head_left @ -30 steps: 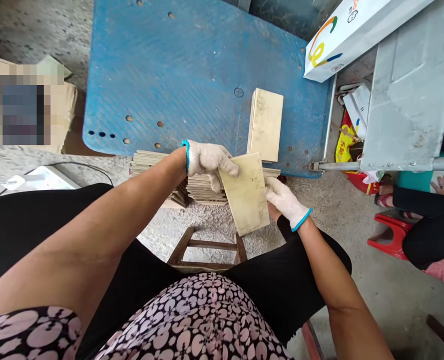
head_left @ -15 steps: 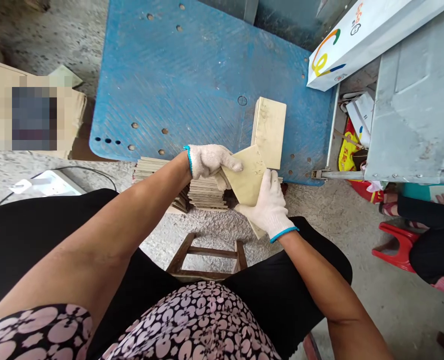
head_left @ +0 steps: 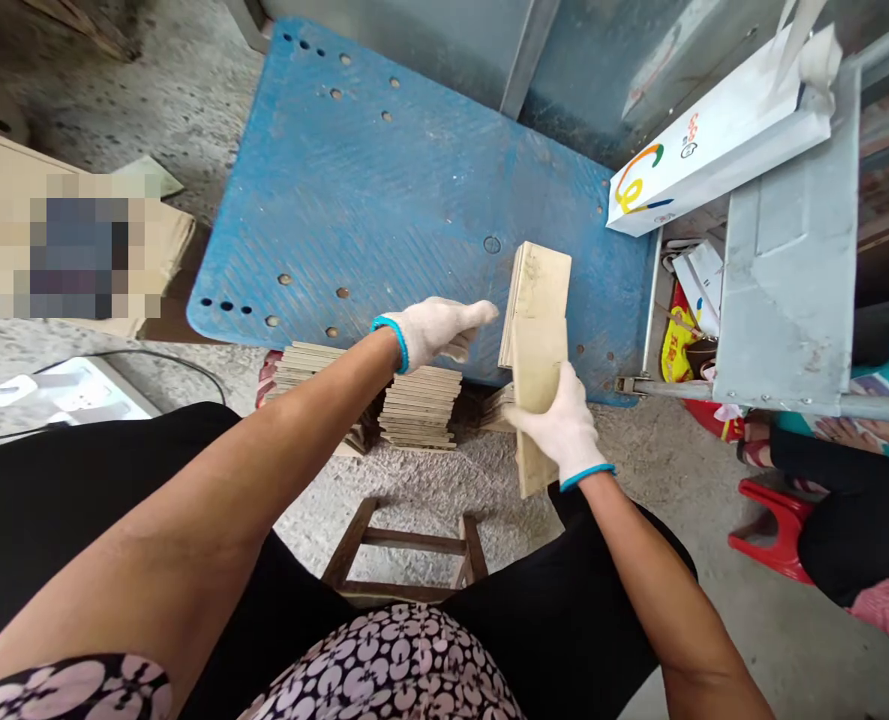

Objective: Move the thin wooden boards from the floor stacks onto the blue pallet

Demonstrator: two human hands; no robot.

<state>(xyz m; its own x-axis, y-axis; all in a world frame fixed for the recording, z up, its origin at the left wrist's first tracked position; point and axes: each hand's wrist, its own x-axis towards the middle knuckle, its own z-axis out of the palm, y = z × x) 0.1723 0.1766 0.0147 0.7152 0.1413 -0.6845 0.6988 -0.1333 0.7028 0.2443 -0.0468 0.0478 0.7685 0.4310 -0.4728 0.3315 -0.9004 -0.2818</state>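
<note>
My right hand [head_left: 566, 428], in a white knit glove with a blue cuff, grips a thin cream rectangular board [head_left: 540, 360], thumb on its left side and fingers on its right. The board's far end overlaps a short stack of similar boards [head_left: 546, 275] on the blue plastic tabletop [head_left: 384, 190]. My left hand [head_left: 444, 330], gloved alike, is held over the table's near edge, left of the stack. Its fingers are stretched out with nothing in them, apart from the board. Below it, more boards [head_left: 420, 408] stand in rows beside the table.
A white paper bag [head_left: 721, 140] leans on a grey metal shelf [head_left: 789, 270] at the right. A cardboard box [head_left: 166, 260] stands at the left. A wooden stool [head_left: 414, 540] is between my knees. Another person [head_left: 841, 500] sits at the right, near a red stool [head_left: 766, 530].
My left hand has let go of the board. My right hand has turned the board straighter and brought its far end over the stack. The view has shifted slightly.
</note>
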